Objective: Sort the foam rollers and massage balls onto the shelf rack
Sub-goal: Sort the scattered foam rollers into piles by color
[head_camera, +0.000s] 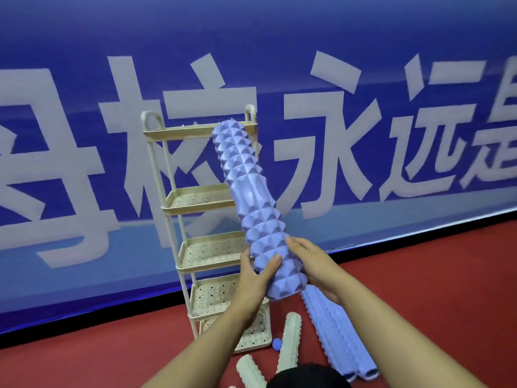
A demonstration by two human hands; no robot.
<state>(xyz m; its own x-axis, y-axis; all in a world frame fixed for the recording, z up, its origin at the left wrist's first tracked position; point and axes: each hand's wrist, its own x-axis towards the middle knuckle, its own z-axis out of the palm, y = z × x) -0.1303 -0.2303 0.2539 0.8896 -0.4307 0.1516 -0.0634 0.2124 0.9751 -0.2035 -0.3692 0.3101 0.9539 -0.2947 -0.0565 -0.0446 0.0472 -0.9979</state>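
A long purple foam roller [246, 191] with pyramid bumps is held up at a slant in front of the cream shelf rack [195, 197], its far end level with the top tier. My left hand [256, 273] grips its near end from the left, thumb across the front. My right hand [310, 261] curls round the same end from the right. On the red floor lie two purple rollers [333, 331], two cream rollers [291, 337] [250, 372] and a small blue massage ball [276, 345]. The rack's visible tiers hold nothing.
The rack stands against a blue banner wall [84, 135] with large white characters. Red floor [98, 359] stretches left and right of it. A dark rounded shape [307, 378] sits at the bottom edge below my arms.
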